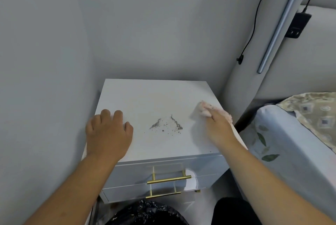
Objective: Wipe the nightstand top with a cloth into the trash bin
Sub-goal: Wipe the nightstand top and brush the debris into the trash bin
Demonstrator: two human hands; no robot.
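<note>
Right hand [217, 126] grips cloth [205, 110] bunched beneath it, nightstand [145, 97] right edge — left hand [107, 134] rests loosely curled.

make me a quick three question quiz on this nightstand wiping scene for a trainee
1. True or false: the dirt lies on the nightstand between the left hand and the right hand.
2. Which of the hands holds the pink cloth? A) left B) right C) both
3. Fill the blank: the trash bin stands on the floor in front of the nightstand's ____.

Key: 1 true; 2 B; 3 drawers.
</note>
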